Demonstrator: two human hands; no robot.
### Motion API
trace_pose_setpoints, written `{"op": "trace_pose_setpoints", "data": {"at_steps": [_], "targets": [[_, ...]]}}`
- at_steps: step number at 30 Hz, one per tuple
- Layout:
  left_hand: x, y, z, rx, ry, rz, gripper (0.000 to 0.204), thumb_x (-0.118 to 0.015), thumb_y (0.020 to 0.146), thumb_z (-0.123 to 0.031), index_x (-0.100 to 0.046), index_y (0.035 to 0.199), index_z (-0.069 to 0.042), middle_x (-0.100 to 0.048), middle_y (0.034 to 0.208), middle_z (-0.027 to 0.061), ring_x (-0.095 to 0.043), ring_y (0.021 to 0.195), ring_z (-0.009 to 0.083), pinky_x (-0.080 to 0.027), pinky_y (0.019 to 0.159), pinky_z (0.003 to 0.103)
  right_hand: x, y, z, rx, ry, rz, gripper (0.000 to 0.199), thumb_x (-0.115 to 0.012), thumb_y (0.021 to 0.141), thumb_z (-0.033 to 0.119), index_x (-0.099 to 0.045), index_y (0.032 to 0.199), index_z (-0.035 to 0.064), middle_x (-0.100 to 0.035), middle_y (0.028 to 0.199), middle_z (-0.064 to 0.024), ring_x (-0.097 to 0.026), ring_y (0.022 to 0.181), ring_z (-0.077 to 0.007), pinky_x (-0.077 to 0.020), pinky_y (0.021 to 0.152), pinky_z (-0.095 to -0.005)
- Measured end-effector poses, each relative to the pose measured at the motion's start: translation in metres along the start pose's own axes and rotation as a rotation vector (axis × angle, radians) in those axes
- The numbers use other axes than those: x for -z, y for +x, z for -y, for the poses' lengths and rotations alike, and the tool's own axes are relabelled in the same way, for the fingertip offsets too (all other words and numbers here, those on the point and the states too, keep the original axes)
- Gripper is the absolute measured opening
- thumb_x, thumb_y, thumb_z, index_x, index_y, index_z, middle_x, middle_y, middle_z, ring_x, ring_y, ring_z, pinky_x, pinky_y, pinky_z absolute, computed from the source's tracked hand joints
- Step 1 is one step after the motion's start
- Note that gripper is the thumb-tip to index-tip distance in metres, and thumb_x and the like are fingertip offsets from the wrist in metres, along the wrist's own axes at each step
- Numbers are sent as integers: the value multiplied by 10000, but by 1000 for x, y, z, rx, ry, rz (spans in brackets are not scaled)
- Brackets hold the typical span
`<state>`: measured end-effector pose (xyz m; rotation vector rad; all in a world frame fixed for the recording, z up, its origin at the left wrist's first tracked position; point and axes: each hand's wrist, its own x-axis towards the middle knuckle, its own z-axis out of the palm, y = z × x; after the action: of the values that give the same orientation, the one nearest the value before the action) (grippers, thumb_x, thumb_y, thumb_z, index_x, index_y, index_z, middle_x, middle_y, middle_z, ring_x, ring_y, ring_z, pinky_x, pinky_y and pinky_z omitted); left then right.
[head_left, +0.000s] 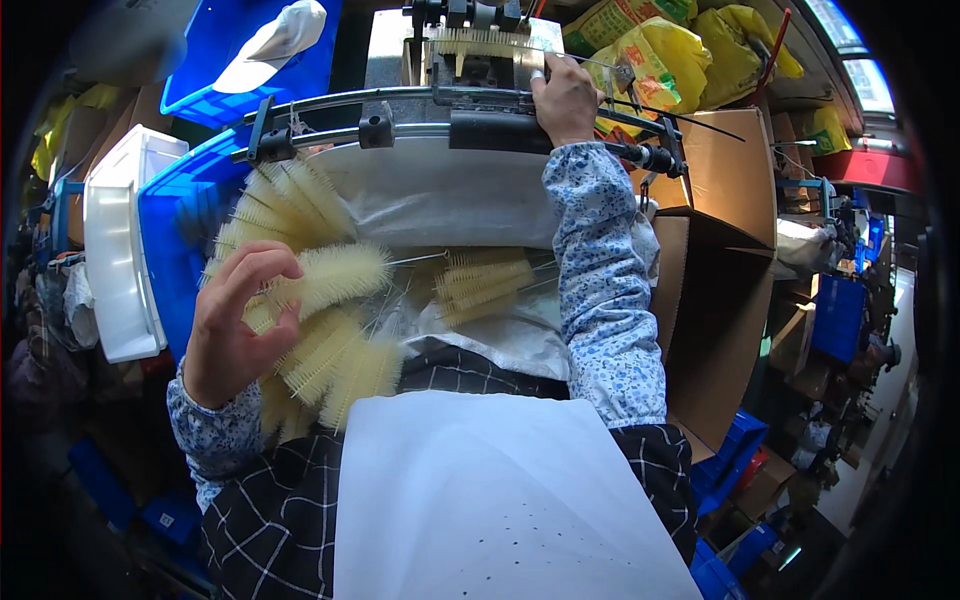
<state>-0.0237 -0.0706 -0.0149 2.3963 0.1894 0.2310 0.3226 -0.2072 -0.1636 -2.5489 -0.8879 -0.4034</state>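
Note:
My left hand (235, 325) is over a fanned heap of cream bristle brushes (335, 365) at the left. Its thumb and forefinger curve apart, next to a fluffy bottle brush (345, 277) whose wire stem points right. At the far side, my right hand (567, 100) is closed at the machine (492, 130), beside the right end of a thin brush (480, 42) lying across it. What its fingers grip is hidden. More pale brushes (485, 287) lie on the plastic sheeting in front of me.
Blue bins (190, 200) and a white tray (128, 245) stand at the left. A tall open cardboard box (722, 310) is close by my right forearm. Yellow sacks (655, 70) lie at the far right, where a thin black rod (690, 120) sticks out from the machine.

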Motion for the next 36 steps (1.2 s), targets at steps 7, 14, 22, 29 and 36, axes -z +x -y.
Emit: {"op": "trace_pose_setpoints", "data": {"at_steps": [7, 14, 22, 29, 36], "targets": [[5, -13, 13, 55, -101, -137, 315, -565, 629, 76, -507, 926, -8, -540, 930, 105, -542, 866, 193, -432, 790, 276, 9, 8, -97, 62, 131, -8, 302, -575, 759, 215, -618, 1034, 96, -599, 1035, -101, -540, 961, -308, -426, 800, -440], [-5, -9, 19, 50, -362, -125, 332, -501, 682, 107, -465, 987, -18, -473, 932, 67, -504, 929, 159, -413, 837, 279, 30, 34, -124, 235, -515, 19, 252, -534, 831, 277, -615, 1047, 174, -603, 1037, -57, -516, 993, -252, -414, 845, -305], [-14, 6, 20, -11, -581, -50, 319, -510, 698, 85, -469, 998, -15, -444, 913, 55, -500, 938, 172, -408, 860, 298, 141, -12, -125, -44, 408, 603, 232, -554, 855, 181, -607, 1063, 92, -562, 1065, -85, -495, 860, -199, -406, 819, -319], [-54, 35, 4, -42, -584, -63, 310, -548, 710, 69, -474, 998, -18, -464, 923, 44, -505, 950, 152, -416, 871, 277, 135, -66, -3, 464, 730, 927, 556, -595, 825, 340, -403, 1266, 61, -543, 1134, -125, -454, 1140, -248, -357, 958, -366], [-40, 13, -1, 101, -166, 1, 481, -666, 682, -9, -451, 1111, -48, -533, 1055, 105, -557, 898, 218, -459, 778, 313, 97, -97, 56, 363, 794, 545, 300, -592, 801, 134, -523, 1084, 64, -583, 890, -91, -560, 844, -231, -457, 756, -349]]}}
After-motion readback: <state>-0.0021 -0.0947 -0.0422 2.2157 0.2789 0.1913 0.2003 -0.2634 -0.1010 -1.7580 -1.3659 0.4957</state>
